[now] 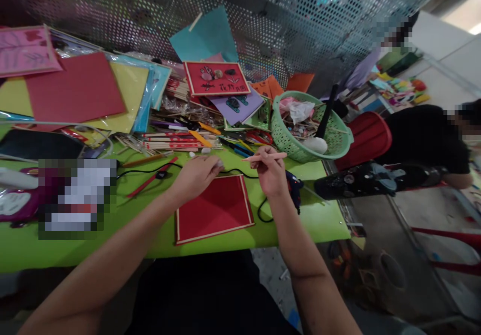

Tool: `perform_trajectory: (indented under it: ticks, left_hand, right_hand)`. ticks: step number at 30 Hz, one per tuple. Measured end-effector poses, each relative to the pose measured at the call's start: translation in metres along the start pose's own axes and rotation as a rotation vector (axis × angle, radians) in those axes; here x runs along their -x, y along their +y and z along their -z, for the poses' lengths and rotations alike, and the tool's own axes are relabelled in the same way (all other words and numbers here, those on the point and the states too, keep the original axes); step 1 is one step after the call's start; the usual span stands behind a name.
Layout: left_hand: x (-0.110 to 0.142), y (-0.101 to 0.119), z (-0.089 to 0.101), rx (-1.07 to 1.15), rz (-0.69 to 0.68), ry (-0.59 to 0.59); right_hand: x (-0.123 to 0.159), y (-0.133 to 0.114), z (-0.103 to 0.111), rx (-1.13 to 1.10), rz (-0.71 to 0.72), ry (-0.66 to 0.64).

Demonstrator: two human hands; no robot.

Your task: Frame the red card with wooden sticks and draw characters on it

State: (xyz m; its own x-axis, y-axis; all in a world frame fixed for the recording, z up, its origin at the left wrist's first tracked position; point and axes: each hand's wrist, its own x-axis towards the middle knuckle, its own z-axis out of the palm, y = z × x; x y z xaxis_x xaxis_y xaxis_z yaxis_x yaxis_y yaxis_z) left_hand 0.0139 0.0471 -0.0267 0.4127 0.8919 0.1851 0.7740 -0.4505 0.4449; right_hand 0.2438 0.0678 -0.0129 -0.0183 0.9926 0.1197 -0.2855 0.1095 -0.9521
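Note:
A pale pink marker (268, 157) is held in my right hand (271, 174), its tip pointing left. My left hand (197, 175) is closed with the fingertips pinched together; whatever is between them is too small and blurred to name. Beneath and between both hands lies a red card (216, 207) edged with thin wooden sticks. Two small whitish stones (205, 150) rest just beyond my left hand. A dark blue glue gun (295, 190) lies to the right of my right hand, its black cord running behind the card.
Behind are bundled sticks (169, 140), several pens, a decorated red card (218, 78) and a green basket (281, 134) of odds and ends. Coloured paper sheets (75, 89) are piled at left. A perforated metal panel (248, 29) rises behind the green table (150, 247). Another person (421, 137) is at right.

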Motion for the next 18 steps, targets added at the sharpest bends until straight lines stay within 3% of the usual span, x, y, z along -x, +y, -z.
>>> perform_trajectory:
  ticks: [10, 18]
  left_hand:
    - [-0.002, 0.01, -0.002, -0.033, 0.008, -0.057]
    - [0.0, 0.015, -0.003, -0.067, -0.002, -0.103]
  right_hand:
    - [0.015, 0.006, -0.012, 0.082, -0.014, -0.148]
    - [0.019, 0.005, -0.015, 0.322, -0.003, -0.209]
